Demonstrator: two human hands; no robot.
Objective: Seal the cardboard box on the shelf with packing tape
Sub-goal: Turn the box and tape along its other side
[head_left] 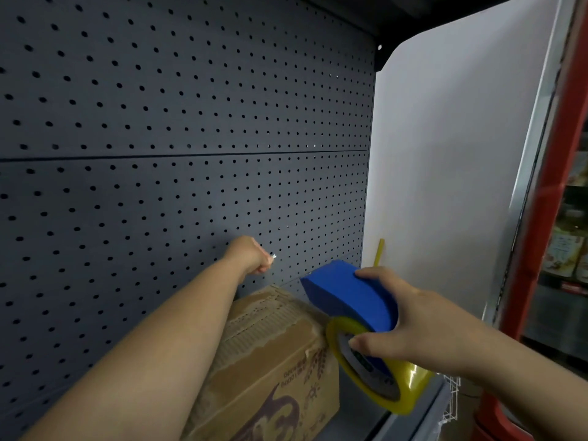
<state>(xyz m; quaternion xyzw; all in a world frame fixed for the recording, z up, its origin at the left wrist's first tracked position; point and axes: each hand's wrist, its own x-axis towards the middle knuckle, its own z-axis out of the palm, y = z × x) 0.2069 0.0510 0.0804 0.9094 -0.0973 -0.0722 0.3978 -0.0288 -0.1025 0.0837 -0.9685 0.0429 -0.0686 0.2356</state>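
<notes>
A worn brown cardboard box (270, 361) with purple print sits on the shelf (359, 418) against the pegboard, its top flaps closed. My right hand (413, 323) grips a blue tape dispenser (346, 288) carrying a yellowish roll of packing tape (410, 386), held above the box's right end. My left hand (251, 254) reaches over the box's far edge near the pegboard. Its fingers pinch a small shiny bit that looks like the tape's free end. My left forearm hides part of the box top.
A dark grey pegboard (159, 154) forms the back wall. A white side panel (445, 154) with a stuck yellow strip (378, 253) closes the right side. Beyond it stand a red frame (547, 218) and a white wire rack (451, 399).
</notes>
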